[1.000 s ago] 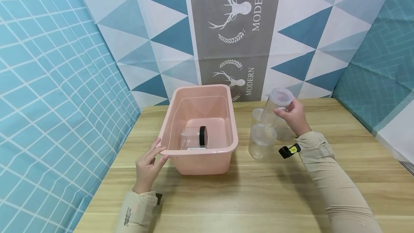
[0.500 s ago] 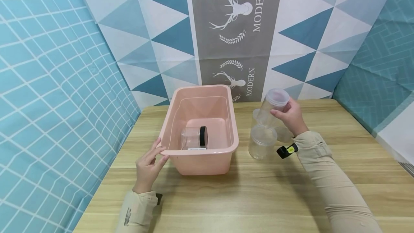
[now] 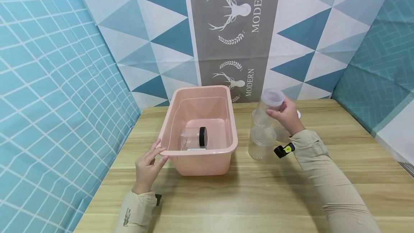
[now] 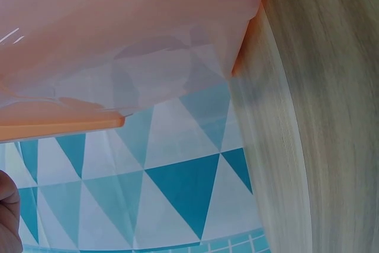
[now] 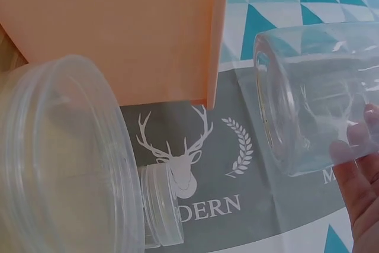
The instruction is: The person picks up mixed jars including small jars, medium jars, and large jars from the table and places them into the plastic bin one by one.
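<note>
My right hand (image 3: 287, 115) grips a clear jar (image 3: 266, 112) with a translucent lid, its thumb and fingers round the jar's side. The jar is raised and tilted above other clear jars. In the right wrist view, fingertips press the wall of the held jar (image 5: 320, 102). Just below it, a lidded clear jar (image 3: 261, 143) stands on the table. My left hand (image 3: 149, 168) rests its extended fingers on the near left corner of a pink basin (image 3: 202, 163). Inside the basin, a clear jar with a black lid (image 3: 194, 137) lies on its side.
Beside the front jar, another clear jar (image 3: 282, 135) is partly hidden by my right hand. A translucent lid (image 5: 161, 205) shows further back in the right wrist view. Patterned cloth (image 3: 233, 39) hangs behind the wooden table (image 3: 210, 204).
My right hand has moved the held jar a little to the left, towards the basin. The left hand and the basin have stayed in place.
</note>
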`<control>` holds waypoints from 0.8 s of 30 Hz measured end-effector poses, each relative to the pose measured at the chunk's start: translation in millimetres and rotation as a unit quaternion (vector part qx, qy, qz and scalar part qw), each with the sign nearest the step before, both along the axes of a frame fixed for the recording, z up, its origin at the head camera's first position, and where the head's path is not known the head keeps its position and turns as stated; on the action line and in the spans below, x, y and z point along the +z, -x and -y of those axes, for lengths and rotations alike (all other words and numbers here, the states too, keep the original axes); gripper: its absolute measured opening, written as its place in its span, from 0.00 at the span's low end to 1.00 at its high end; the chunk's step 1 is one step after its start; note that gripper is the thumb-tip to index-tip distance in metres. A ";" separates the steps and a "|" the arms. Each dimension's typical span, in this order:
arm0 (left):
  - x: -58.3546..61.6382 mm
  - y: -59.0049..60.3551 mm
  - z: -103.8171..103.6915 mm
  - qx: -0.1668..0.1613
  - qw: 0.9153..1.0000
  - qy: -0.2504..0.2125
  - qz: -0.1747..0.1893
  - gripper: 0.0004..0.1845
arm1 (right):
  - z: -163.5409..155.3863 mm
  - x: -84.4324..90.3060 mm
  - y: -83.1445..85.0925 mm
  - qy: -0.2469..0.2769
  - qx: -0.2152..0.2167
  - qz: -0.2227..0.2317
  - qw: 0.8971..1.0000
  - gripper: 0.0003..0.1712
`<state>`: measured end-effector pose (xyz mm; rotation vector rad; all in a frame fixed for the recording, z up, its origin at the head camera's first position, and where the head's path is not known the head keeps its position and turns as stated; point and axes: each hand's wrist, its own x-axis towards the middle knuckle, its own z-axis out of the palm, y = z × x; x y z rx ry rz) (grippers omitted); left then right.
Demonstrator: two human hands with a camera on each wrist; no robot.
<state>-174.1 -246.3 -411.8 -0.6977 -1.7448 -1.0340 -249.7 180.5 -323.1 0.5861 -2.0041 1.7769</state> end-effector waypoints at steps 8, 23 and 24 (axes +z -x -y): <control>1.0 -1.5 1.2 0.003 1.000 0.000 -0.001 0.28 | 4.7 -0.2 2.8 -0.039 0.010 -0.009 0.999 0.32; 2.2 -1.0 -1.3 -0.001 1.000 0.001 -0.004 0.27 | 9.6 0.4 1.1 -0.040 0.021 0.009 0.999 0.32; 1.9 -1.0 -1.3 -0.001 1.000 0.000 -0.004 0.27 | 9.7 0.3 1.2 -0.044 0.020 0.009 0.999 0.32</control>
